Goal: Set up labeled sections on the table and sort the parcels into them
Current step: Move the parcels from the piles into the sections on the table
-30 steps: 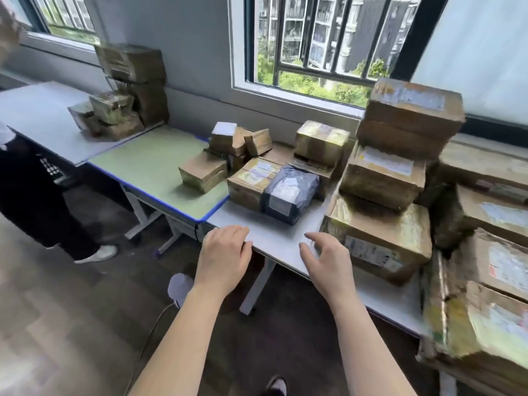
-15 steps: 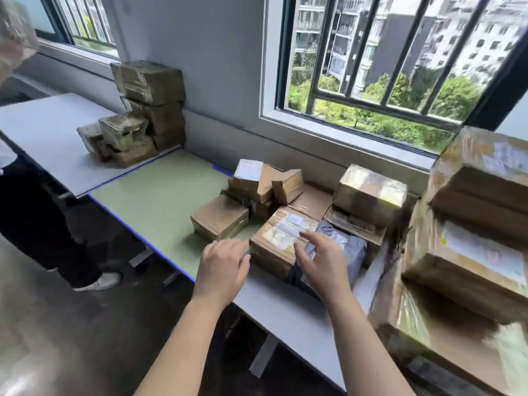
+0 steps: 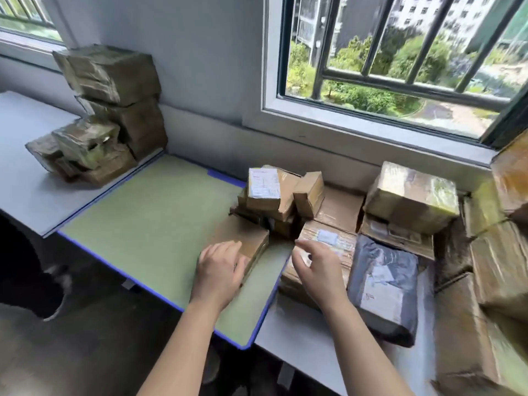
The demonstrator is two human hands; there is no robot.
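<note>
Across the middle of the frame, the green table (image 3: 148,224) fills far more of the picture than it did a second ago. The view has swung left and closer, and the big pile of boxes (image 3: 497,267) is now crowded against the right edge. No labels or marked sections show on the green top or on the grey table (image 3: 300,338) at lower centre, so I judge the set-up is not done. The parcels lie unsorted, with a stack (image 3: 114,81) in the upper left and a cluster at centre right.

A second ago both hands hovered at the near table edge, clear of every parcel; they have since reached in. That suggests a first parcel is about to be picked up or shifted.

Right of centre lies a grey bag (image 3: 383,284), untouched, with a taped box (image 3: 328,238) bearing a white label just to its left. Left again, a flat brown box (image 3: 245,235) sits on the green top.

The left hand (image 3: 220,270) rests on that box's near corner, fingers loosely bent over its top and not closed round it. The right hand (image 3: 317,270) hangs over the taped box, fingers half curled and holding nothing. Blur hides whether its fingertips touch the tape.
</note>
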